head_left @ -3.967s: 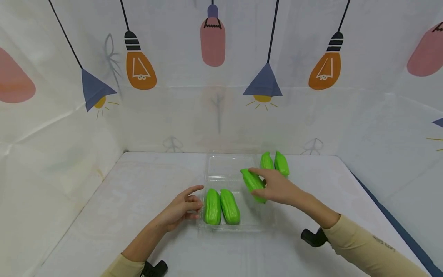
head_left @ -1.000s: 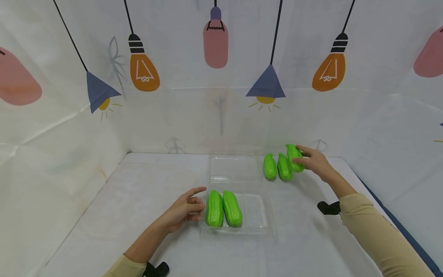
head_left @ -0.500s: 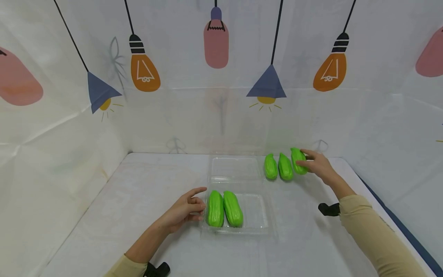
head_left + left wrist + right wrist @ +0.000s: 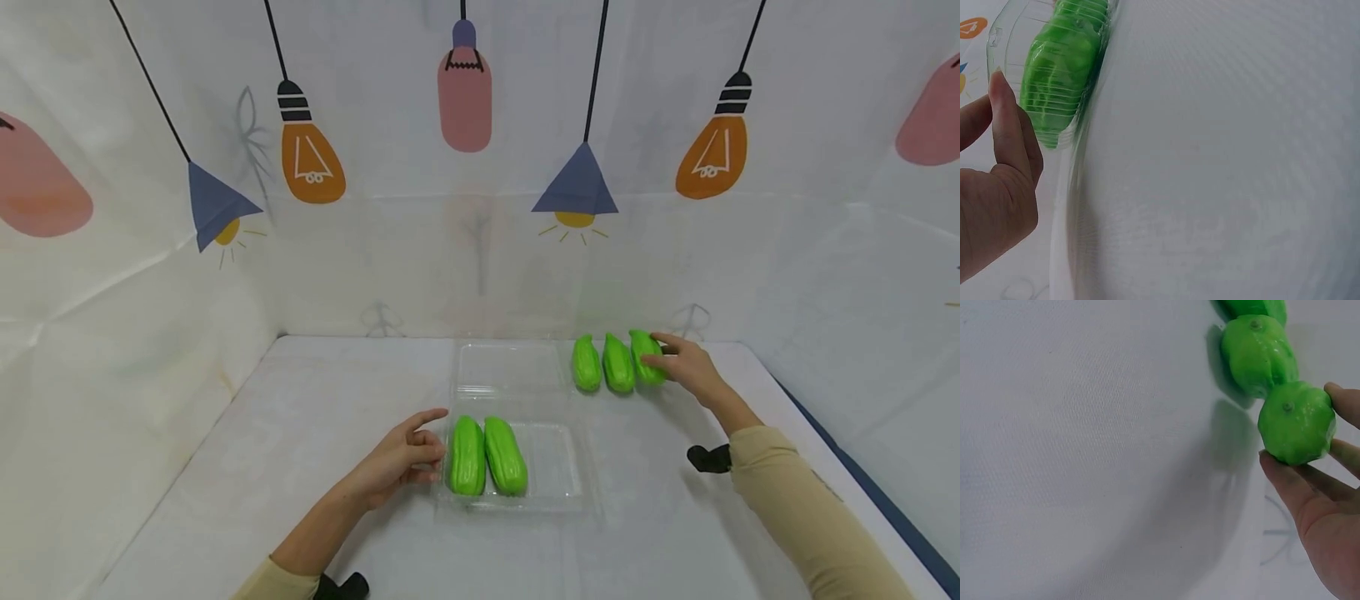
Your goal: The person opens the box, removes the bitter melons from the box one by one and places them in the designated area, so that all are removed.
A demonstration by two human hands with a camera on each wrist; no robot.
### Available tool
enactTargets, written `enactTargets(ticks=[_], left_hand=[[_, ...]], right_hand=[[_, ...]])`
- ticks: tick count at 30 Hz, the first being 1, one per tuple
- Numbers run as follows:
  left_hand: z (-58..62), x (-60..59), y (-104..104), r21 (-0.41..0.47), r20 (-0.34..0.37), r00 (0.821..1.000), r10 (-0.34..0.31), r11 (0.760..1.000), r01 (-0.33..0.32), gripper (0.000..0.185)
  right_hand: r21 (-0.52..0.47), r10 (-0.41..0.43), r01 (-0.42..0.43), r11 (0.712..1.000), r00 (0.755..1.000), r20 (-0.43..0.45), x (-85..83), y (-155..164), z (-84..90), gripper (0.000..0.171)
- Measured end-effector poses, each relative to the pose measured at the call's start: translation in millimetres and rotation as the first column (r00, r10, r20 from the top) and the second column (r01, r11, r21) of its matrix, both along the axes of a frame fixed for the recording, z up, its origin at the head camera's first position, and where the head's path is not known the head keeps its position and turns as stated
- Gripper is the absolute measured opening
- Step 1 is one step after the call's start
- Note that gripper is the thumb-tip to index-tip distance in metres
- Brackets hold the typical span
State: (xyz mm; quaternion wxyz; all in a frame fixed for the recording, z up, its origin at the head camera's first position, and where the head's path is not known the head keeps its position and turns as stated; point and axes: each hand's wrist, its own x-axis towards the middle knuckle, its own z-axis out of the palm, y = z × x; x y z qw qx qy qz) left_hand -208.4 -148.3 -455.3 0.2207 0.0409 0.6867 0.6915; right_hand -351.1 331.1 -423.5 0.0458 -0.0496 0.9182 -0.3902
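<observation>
My right hand [image 4: 688, 367] pinches a plump green cucumber-shaped vegetable [image 4: 646, 357] near the table's back edge; its rounded end [image 4: 1297, 422] shows between thumb and fingers in the right wrist view. To its left stand two matching vegetables, one in the middle [image 4: 618, 364] and one farther left [image 4: 587, 364]. Inside the clear plastic box [image 4: 555, 458] lie two more side by side, a left one [image 4: 468, 457] and a right one [image 4: 506, 457]. At the box's left side my left hand [image 4: 397, 458] pinches the rim [image 4: 992, 47], index finger extended.
The box's clear lid [image 4: 510, 367] lies folded back behind it. A white table [image 4: 300, 433] carries everything, with a white lamp-printed sheet [image 4: 480, 250] rising behind. Black camera mounts sit at the left wrist [image 4: 341, 586] and the right wrist [image 4: 708, 458].
My right hand carried a vegetable from above the box to the back right, then lowered it beside the other two. The left hand has stayed at the box's left side.
</observation>
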Motion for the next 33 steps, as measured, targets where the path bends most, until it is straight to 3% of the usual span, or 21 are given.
enactTargets(ticks=[26,33], left_hand=[[-3.1,-4.0,-3,-0.004,0.000,1.000,-0.018,1.000,0.018,0.071],[-2.8,-4.2,-3,0.004,0.002,1.000,-0.022,1.000,0.022,0.071]], right_hand=[[0.098,-0.066,0.067,0.993,0.998,-0.010,-4.1,-7,-14.1,0.074],[0.073,-0.053,0.051,0.996,0.998,0.020,-2.6,-6,-15.1,0.075]])
